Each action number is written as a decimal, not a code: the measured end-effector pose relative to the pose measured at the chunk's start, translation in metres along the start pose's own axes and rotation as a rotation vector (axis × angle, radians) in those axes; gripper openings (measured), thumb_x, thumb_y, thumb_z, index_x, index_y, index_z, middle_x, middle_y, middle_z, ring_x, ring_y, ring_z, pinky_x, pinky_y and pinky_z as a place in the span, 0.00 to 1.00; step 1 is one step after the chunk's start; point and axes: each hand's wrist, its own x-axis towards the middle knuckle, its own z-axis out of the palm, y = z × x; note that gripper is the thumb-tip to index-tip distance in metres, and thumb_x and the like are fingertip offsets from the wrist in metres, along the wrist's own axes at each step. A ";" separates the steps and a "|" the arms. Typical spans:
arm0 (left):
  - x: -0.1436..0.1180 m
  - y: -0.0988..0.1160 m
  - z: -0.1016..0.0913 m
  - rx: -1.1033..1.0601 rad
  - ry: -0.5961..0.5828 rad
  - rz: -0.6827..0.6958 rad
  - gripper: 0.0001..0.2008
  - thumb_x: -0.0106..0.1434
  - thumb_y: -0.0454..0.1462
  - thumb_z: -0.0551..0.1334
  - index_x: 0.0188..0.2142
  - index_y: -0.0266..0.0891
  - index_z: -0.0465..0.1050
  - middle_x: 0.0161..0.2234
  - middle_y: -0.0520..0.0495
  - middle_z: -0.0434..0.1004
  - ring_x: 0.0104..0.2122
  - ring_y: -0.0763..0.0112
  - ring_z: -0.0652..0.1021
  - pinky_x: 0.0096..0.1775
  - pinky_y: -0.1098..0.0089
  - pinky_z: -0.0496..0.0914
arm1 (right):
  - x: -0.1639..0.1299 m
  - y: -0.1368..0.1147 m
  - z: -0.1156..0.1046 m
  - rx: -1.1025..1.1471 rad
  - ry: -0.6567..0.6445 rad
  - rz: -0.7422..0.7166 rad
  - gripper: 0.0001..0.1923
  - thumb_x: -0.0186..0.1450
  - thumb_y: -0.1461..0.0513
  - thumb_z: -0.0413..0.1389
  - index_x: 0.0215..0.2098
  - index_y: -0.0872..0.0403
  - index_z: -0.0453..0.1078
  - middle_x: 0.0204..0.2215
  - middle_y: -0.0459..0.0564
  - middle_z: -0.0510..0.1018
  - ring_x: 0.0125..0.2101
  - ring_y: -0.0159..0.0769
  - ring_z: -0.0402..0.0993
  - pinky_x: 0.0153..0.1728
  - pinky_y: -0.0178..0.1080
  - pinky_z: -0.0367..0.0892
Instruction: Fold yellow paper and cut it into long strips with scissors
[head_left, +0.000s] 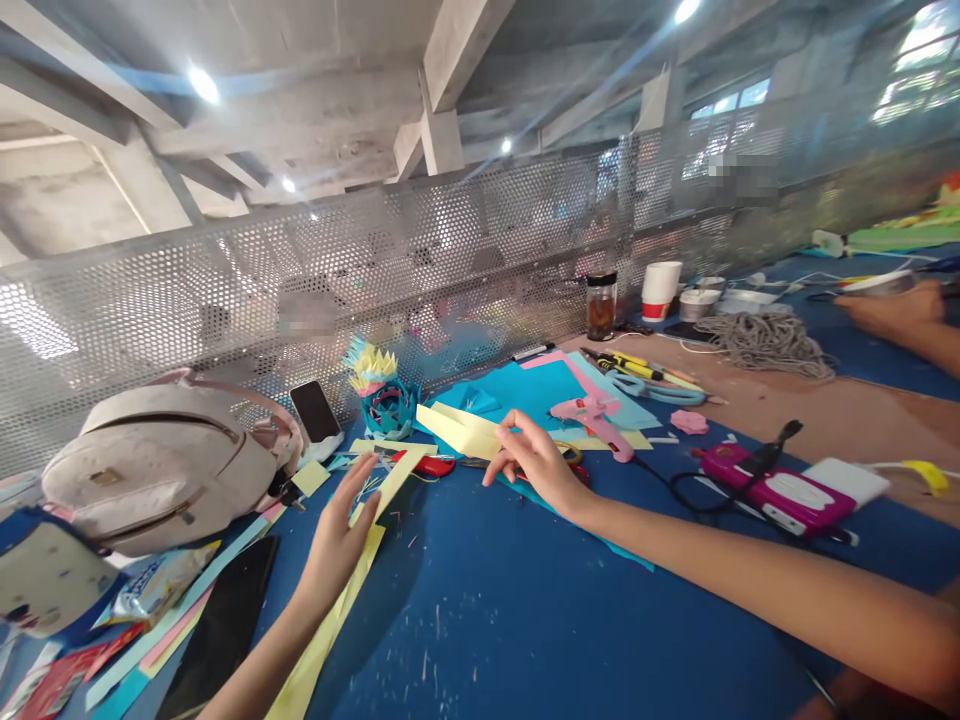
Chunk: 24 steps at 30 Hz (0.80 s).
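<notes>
My right hand (pixel 541 468) is over the middle of the blue tabletop, fingers curled. Pinched at its fingertips is a pale yellow paper strip (pixel 459 430), folded and jutting to the left. My left hand (pixel 341 535) is open, its fingers stretched out, beside long yellow paper strips (pixel 330 630) lying on the table. Red-handled scissors (pixel 427 465) lie between the two hands. Behind them stands a folded-paper piece (pixel 386 405) with blue petals and yellow spikes. A pink glue gun (pixel 596 420) rests right of my right hand.
At left are a pale backpack (pixel 172 455), a phone (pixel 316 410) on a stand and a dark flat slab (pixel 221 620). Blue paper sheets (pixel 525 395) lie behind. A magenta power strip (pixel 780 490), grey cord (pixel 765 342) and another person's hand (pixel 896 312) are at right.
</notes>
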 end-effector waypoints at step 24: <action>0.020 0.075 0.072 -0.913 -0.352 -0.298 0.24 0.56 0.43 0.72 0.47 0.30 0.76 0.41 0.37 0.83 0.40 0.53 0.83 0.36 0.64 0.78 | -0.020 0.030 0.016 -0.141 -0.291 0.128 0.17 0.66 0.49 0.56 0.39 0.55 0.69 0.31 0.51 0.81 0.23 0.37 0.76 0.23 0.38 0.72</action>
